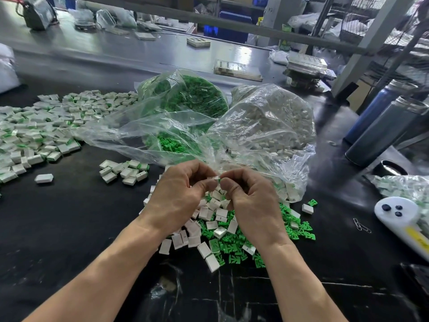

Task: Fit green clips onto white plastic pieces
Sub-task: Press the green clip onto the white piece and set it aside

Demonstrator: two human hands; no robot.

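Both hands are meeting above the near centre of the black desk [69, 228]. The left hand [178, 194] is curling its fingers [199, 173] and pinching a small white plastic piece [213, 178] between thumb and forefinger. The right hand [250, 201] is curling its fingers [234, 176] inward and pressing against the same piece from the opposite side; a sliver of green clip [219, 180] is showing at the point of contact. Whether the clip is seated in the piece cannot be told, as the fingertips are covering most of it.

Directly beneath the hands, a mixed heap of loose white pieces [209, 219] and loose green clips [234, 245] is lying on the desk. Behind the hands, two open clear plastic bags are sitting side by side and touching: the left bag [185, 96] is holding green clips, and the right bag [274, 119] is holding white pieces and is spilling them toward the heap.

To the left, a large spread of finished white-and-green parts [46, 126] is covering the desk, with a smaller cluster [123, 171] lying between it and the hands. At the right edge, two tall cylindrical bottles [385, 126] are standing near a white handheld device [399, 212], and paper clips [361, 225] are lying just beside that device.
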